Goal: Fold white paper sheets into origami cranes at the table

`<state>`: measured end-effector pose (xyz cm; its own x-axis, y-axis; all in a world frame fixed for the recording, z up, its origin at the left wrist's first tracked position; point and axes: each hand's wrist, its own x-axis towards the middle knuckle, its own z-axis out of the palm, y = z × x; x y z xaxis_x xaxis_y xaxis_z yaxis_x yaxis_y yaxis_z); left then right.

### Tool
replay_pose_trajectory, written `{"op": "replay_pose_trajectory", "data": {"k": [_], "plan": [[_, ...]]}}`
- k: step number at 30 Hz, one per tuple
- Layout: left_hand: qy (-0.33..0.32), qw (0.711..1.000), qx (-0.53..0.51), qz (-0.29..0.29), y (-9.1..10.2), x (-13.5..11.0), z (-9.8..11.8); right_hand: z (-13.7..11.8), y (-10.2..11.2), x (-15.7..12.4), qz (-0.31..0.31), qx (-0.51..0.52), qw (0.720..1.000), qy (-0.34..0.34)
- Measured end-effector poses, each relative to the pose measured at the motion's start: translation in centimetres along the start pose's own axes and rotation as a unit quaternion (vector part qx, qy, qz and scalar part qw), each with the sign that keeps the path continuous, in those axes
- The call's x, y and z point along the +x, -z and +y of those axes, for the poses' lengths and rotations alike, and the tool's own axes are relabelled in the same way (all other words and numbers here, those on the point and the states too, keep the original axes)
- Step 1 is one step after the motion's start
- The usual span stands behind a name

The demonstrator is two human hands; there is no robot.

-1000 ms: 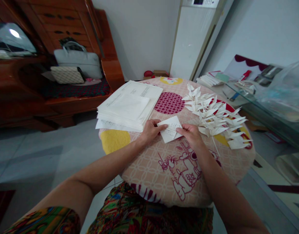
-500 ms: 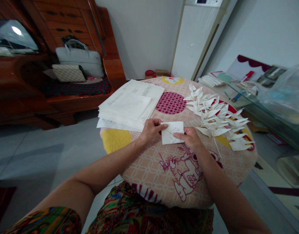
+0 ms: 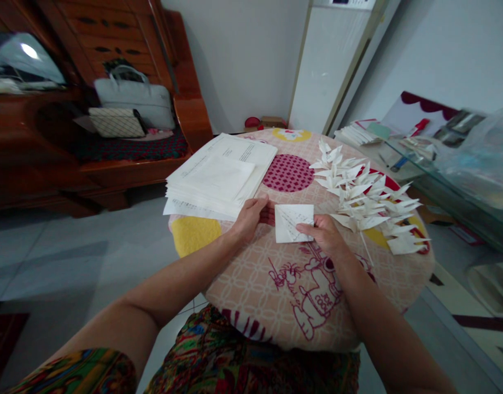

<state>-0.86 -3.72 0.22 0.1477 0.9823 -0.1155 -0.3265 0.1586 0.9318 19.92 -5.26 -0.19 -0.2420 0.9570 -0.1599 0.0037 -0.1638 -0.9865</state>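
Note:
A small white folded paper square (image 3: 293,221) with faint print lies on the round table's patterned cloth (image 3: 251,284). My right hand (image 3: 326,234) presses its lower right corner, fingers curled on it. My left hand (image 3: 251,216) rests just left of the square, fingers together at its left edge. To the right of the square lies a heap of several folded white paper cranes (image 3: 368,200). A thick stack of white printed sheets (image 3: 221,178) sits on the table's left side, behind my left hand.
A wooden bench (image 3: 112,148) with a grey bag (image 3: 132,101) and a quilted pouch (image 3: 116,123) stands at the left. A white appliance (image 3: 329,65) is behind the table. A glass shelf (image 3: 448,169) with papers and a plastic bag is at the right.
The paper square has turned from a tilted diamond to lie squarely flat. My left hand has slid off its top to its left edge. My right hand stays on the lower right corner.

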Motion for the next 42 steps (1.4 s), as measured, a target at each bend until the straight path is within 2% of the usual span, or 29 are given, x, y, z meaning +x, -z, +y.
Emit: {"op": "replay_pose_trajectory", "data": {"k": [5,11,13,18,21,23,26,29,33,35,38,42], "plan": [[-0.021,0.999,0.004,-0.032,0.1,-0.4,0.0,0.3,0.2,0.1,0.006,0.009,1.000,0.008],[-0.043,0.998,0.022,-0.031,-0.1,-0.4,-0.3,0.3,0.0,0.1,0.000,0.011,1.000,0.002],[-0.036,0.998,0.020,-0.040,-0.2,-0.4,-0.4,0.3,-0.1,0.1,0.005,0.012,1.000,0.007],[0.002,0.994,0.041,-0.105,-0.6,-0.4,-0.8,0.3,-0.3,0.2,0.016,-0.009,0.999,0.027],[-0.041,0.989,0.099,-0.101,-0.5,-0.5,-0.8,0.2,-0.3,0.3,0.027,-0.040,0.997,0.064],[-0.098,0.976,0.176,-0.076,-0.3,-0.6,-0.7,0.2,-0.2,0.3,0.042,-0.076,0.990,0.114],[-0.217,0.926,0.308,-0.027,0.0,-0.9,-0.5,0.0,-0.2,0.2,0.069,-0.149,0.967,0.196],[-0.298,0.880,0.369,-0.008,0.3,-1.1,-0.1,-0.4,-0.3,0.0,0.087,-0.203,0.935,0.278],[-0.344,0.856,0.383,-0.035,0.6,-0.8,0.4,-0.9,-0.2,-0.3,0.099,-0.273,0.876,0.385],[-0.380,0.830,0.403,-0.065,0.9,-0.3,0.4,-0.9,0.0,-0.3,0.104,-0.327,0.837,0.426],[-0.422,0.780,0.448,-0.115,1.3,0.4,0.2,-0.8,0.4,-0.4,0.108,-0.411,0.786,0.449],[-0.446,0.726,0.504,-0.143,1.7,0.7,-0.2,-0.5,0.6,-0.5,0.108,-0.487,0.752,0.430]]}}
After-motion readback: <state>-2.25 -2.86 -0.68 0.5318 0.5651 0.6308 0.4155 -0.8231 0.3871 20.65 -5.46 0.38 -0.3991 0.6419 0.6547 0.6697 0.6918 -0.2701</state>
